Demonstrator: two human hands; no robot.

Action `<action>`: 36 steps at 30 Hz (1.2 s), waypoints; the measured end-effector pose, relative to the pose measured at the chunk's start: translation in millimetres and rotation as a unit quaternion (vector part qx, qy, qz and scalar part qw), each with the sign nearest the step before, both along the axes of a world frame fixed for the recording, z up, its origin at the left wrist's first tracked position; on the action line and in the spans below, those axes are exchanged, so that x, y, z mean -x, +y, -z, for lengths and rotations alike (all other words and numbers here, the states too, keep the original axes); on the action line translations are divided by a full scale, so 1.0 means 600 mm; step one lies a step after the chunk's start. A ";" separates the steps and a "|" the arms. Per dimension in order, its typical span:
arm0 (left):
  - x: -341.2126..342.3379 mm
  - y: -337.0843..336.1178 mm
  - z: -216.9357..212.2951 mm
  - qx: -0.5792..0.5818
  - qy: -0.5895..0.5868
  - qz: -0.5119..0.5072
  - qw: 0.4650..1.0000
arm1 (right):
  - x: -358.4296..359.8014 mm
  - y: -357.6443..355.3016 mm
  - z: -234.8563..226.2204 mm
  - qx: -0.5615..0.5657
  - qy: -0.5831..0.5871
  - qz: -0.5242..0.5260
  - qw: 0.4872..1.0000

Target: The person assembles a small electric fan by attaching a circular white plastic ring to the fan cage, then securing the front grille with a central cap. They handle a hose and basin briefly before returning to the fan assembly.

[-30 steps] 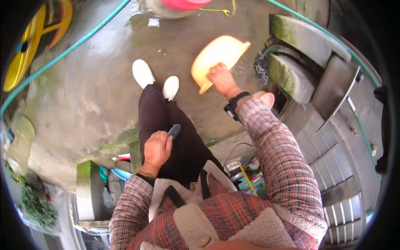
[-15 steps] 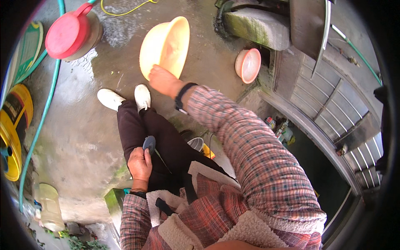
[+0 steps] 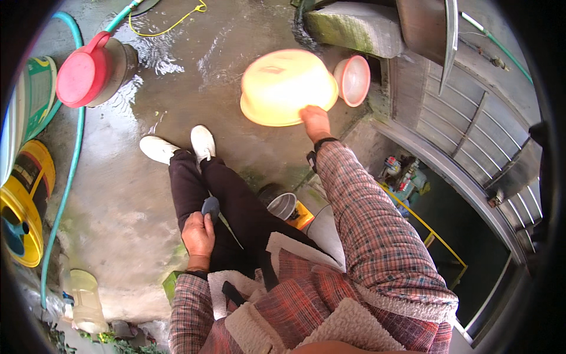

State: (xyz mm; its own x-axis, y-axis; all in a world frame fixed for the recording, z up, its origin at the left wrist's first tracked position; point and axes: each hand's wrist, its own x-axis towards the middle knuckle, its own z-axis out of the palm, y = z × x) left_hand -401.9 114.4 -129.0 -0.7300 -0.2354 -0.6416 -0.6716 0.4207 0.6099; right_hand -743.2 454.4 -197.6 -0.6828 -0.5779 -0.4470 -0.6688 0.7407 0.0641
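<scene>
Basin (image 3: 289,85): round, smooth, yellow-orange, tipped over wet concrete floor (image 3: 118,200), near a pink-rimmed bowl (image 3: 355,81). Right hand (image 3: 316,123): fingers closed on basin's rim. Left hand (image 3: 198,234): curled around a dark, rounded object (image 3: 210,206), kind unclear, above dark cloth trousers (image 3: 187,184). Hose (image 3: 80,130): green, curving.

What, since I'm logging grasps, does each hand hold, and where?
Right hand: yellow basin, by its rim. Left hand: dark object, rounded end protruding; gripped part hidden.

A yellow-orange basin (image 3: 284,87) tilts well apart from a dark object (image 3: 210,206).
</scene>
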 end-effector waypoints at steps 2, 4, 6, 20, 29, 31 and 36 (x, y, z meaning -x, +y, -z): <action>0.001 0.000 -0.001 0.008 -0.006 0.006 1.000 | -0.020 0.021 -0.003 -0.088 0.036 0.182 0.979; 0.002 0.001 -0.002 0.013 0.005 -0.002 1.000 | -0.040 0.038 -0.016 -0.104 0.073 0.317 0.940; 0.002 0.003 -0.003 0.017 0.012 -0.002 1.000 | -0.056 0.053 -0.033 -0.104 0.092 0.378 0.916; 0.016 -0.003 -0.011 0.017 0.017 -0.006 1.000 | -0.038 0.031 -0.106 -0.175 0.074 0.436 0.880; 0.029 -0.034 -0.013 0.028 0.026 -0.021 0.999 | 0.041 -0.067 -0.156 -0.154 0.101 0.415 0.891; 0.024 -0.045 -0.011 0.021 0.023 -0.038 0.999 | 0.062 -0.082 -0.169 -0.148 0.107 0.390 0.902; 0.033 -0.052 -0.004 0.026 0.026 -0.065 0.997 | 0.121 -0.116 -0.149 -0.117 0.126 0.378 0.910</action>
